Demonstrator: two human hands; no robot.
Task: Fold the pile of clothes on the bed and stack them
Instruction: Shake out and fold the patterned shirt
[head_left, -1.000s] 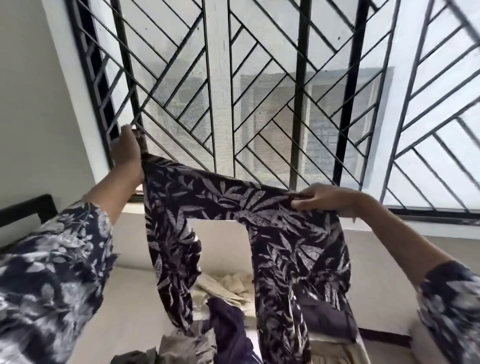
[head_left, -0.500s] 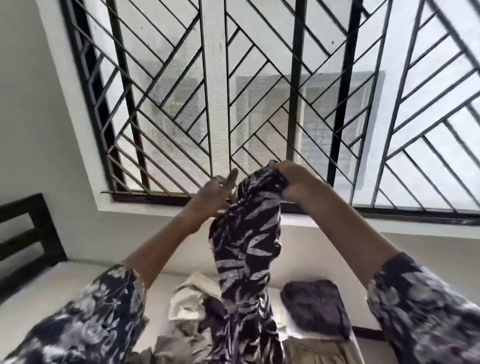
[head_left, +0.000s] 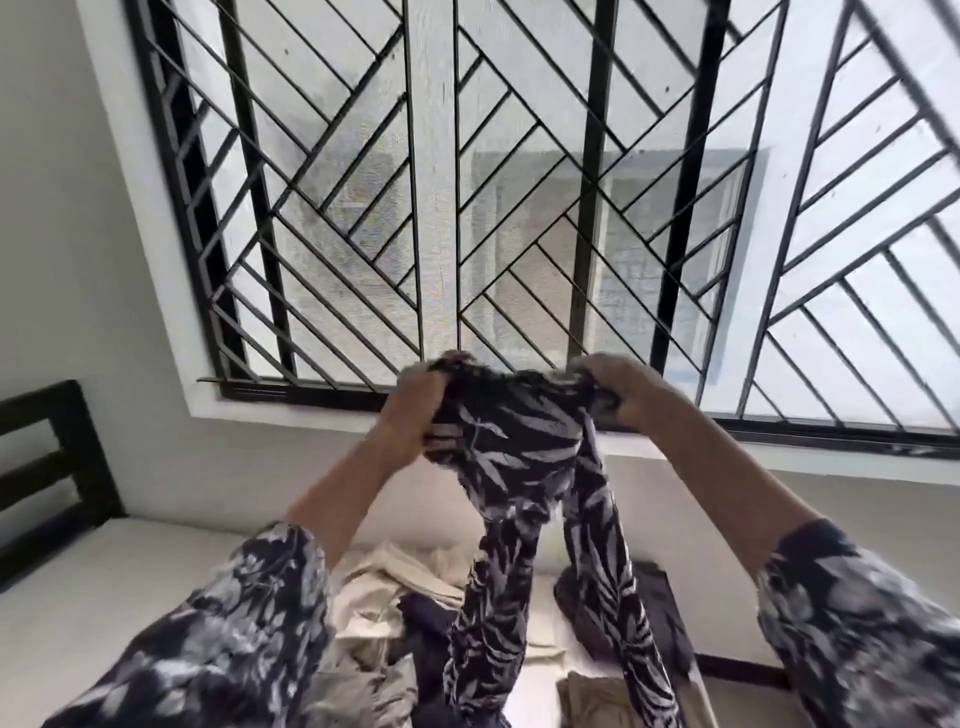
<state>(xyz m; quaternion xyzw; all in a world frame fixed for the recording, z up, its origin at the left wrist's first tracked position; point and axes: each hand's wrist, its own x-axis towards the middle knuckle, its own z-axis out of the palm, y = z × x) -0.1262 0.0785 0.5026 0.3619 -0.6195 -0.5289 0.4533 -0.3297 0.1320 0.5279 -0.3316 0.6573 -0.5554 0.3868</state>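
Head view: your left hand and right hand are raised side by side in front of the barred window, each with fingers curled tight around the top edge of the dark leaf-print garment. The cloth stretches between your two hands and hangs down below them in two long strips. Beneath your hands, on the bed, lies the pile of clothes, beige and dark pieces heaped together. Below your right hand sits a dark folded piece, just beside the hanging strips.
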